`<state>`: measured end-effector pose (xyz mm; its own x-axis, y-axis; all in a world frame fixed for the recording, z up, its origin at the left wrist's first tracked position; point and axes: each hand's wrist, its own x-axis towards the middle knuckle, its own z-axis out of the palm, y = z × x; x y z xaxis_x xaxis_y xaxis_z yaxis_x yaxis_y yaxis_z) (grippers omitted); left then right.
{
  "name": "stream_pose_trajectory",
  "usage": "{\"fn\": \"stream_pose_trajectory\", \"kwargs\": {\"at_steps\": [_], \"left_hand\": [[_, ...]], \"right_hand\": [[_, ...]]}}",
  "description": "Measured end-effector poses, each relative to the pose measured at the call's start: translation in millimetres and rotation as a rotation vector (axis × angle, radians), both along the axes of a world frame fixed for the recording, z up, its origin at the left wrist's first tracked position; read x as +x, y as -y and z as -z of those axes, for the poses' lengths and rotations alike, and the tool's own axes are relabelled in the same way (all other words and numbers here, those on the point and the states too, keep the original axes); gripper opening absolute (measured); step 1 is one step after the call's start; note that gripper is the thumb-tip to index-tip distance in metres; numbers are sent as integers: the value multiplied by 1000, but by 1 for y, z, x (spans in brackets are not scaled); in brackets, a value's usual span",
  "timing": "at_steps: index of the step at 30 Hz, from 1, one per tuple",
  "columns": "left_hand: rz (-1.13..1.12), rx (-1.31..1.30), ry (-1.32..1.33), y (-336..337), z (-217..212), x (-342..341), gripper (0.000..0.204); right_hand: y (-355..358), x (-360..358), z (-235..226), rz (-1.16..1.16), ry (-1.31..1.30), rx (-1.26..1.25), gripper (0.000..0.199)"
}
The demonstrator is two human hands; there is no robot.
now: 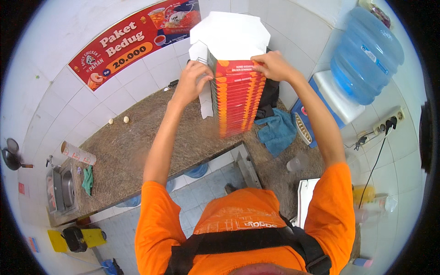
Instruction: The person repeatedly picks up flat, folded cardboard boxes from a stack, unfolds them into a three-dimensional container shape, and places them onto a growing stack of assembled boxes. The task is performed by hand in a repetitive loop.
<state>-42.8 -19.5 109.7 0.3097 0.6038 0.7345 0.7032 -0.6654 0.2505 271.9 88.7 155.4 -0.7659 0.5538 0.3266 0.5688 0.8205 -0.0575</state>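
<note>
I see both arms stretched forward over a speckled brown stone tabletop point(133, 151) that meets white glazed wall tiles. Standing on it is a tall stack of flat cardboard boxes point(237, 98), their folded edges showing as thin orange and red bands with grey card along the left side. The stack rises from the tabletop up to the hands.

On top of the stack sits one opened white box point(229, 34), matte plain card with angular flaps spread wide. My left hand point(192, 82) has its grip closed on the left upper edge of the stack, fingers curled around the card, beside a white flap hanging down. My right hand point(273, 65) presses on the top right corner of the stack, fingers bent over the edge of the uppermost red box; that grip is closed on the stack as well.

Just to the right of the stack's base lies a crumpled blue cloth point(277, 130), soft and folded on itself, with a dark bag behind it. Further right stands a blue-and-white water dispenser point(327, 105) carrying a translucent blue rounded bottle point(366, 55). A clear plastic cup point(295, 162) stands near the tabletop edge. Far to the left lie a paper-wrapped cylinder point(79, 153) on its side, a green rag point(87, 179), and a small steel sink point(62, 190). Two small pale round lumps point(118, 120) rest near the wall. A glossy red banner point(137, 39) hangs on the tiles.
</note>
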Motion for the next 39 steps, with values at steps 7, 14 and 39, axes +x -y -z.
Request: {"fn": "stream_pose_trajectory", "kwargs": {"at_steps": [7,14,39], "left_hand": [[58,16,-25,7,8,32,11],[-28,62,-43,18,12,39,10],[-174,-2,958,-53,61,25,37]], "right_hand": [[-1,4,-4,98,100,104,14],[29,-27,-10,-249,-41,58,16],[42,-161,-8,333,-51,12,31]]}}
